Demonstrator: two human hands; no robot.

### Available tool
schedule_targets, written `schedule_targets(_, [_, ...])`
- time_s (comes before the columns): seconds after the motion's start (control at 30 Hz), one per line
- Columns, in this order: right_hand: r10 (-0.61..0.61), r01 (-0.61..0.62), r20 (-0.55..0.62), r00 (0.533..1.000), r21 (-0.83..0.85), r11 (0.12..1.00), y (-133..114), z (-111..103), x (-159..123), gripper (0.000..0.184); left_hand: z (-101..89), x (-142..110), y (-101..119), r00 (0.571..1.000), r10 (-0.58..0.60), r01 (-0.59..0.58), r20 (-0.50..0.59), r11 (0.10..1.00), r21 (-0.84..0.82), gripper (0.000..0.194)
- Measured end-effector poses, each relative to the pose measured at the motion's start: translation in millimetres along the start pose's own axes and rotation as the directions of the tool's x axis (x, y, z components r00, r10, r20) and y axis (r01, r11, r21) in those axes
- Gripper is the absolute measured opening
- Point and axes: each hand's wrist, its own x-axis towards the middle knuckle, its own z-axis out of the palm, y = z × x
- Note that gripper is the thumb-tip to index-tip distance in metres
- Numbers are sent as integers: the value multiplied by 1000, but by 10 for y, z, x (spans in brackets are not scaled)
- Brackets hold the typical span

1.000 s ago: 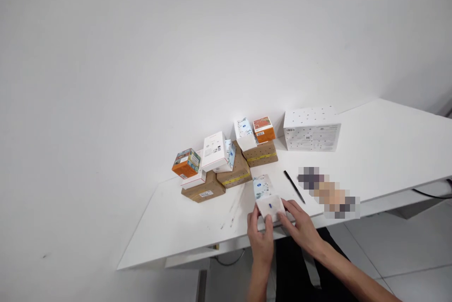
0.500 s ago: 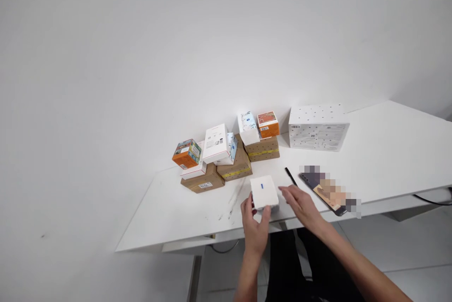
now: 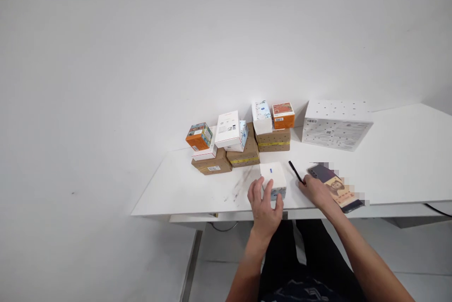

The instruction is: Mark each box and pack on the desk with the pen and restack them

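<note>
A small white box (image 3: 273,173) with a short blue mark on top and a patterned side stands near the table's front edge. My left hand (image 3: 263,208) grips its near side, fingers spread across the front left corner and thumb at the front right. To the right lies a slim black pen (image 3: 295,171), pointing away from me. The fingers of my right hand (image 3: 315,190) are closed on the pen's near end, which they hide. Just beyond that hand is a dark phone (image 3: 319,173) with a picture on its back, partly pixelated.
Against the wall stand brown cartons (image 3: 244,158) with white boxes (image 3: 228,128) and orange boxes (image 3: 283,121) stacked on them. A large white dotted box (image 3: 335,125) stands farther right. Dark smudges (image 3: 240,186) mark the white table (image 3: 183,189) left of the small box.
My right hand has moved from beside the box to the pen and closed on its near end. My left hand has shifted its fingers onto the box's near top edge. The view has shifted.
</note>
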Motion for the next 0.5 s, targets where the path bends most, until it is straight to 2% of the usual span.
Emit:
schedule_targets(0.1, [-44, 64, -123, 991, 162, 985, 8, -98, -27, 20, 40, 26, 69, 995, 95, -96, 19, 993, 75, 42])
schedule_targets(0.17, [-36, 150, -256, 966, 438, 886, -25, -211, -71, 18, 72, 37, 95, 993, 114, -117, 39, 988, 97, 44])
schedule_targets(0.23, [-9, 281, -359, 933, 715, 641, -113, -349, -137, 20, 99, 43, 99, 992, 110, -117, 60, 986, 118, 46])
schedule_targets(0.27, [-10, 336, -383, 923, 796, 503, -178, -419, -174, 20, 109, 44, 94, 991, 108, -117, 74, 985, 125, 47])
schedule_targets(0.33, [-43, 407, -412, 910, 872, 273, -337, -543, -250, 21, 124, 39, 78, 989, 110, -122, 96, 984, 127, 47])
schedule_targets(0.37, [-75, 420, -413, 907, 885, 203, -424, -589, -284, 22, 131, 36, 69, 988, 114, -126, 102, 984, 124, 48])
schedule_targets(0.43, [-150, 438, -417, 896, 885, 158, -595, -642, -337, 24, 144, 27, 53, 988, 114, -125, 101, 986, 114, 48])
schedule_targets(0.5, [-198, 480, -444, 874, 852, 210, -743, -638, -361, 25, 158, 23, 45, 990, 110, -119, 92, 987, 104, 49])
